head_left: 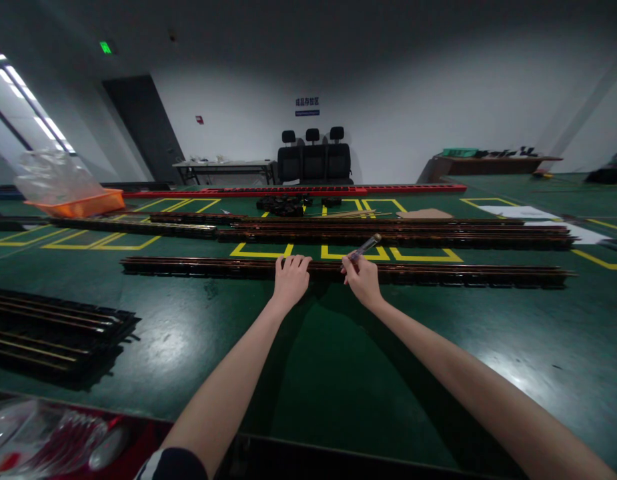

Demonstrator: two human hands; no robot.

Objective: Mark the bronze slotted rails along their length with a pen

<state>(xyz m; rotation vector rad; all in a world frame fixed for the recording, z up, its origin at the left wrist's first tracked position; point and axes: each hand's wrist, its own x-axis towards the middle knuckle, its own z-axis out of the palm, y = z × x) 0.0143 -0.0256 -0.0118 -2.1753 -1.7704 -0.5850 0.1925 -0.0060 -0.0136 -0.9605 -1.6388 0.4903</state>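
Left fingers (292, 263): spread, hold unclear; black rail (438, 273) beneath.
Right fingers (350, 265): closed around pen-like tool (367, 246).
Rail: possible slip from light pressure.

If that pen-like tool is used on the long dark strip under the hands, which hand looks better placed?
Probably the right hand: it holds the pen-like tool just by the long dark strip. The left hand, on the strip with no tool visible, seems better suited to steadying.
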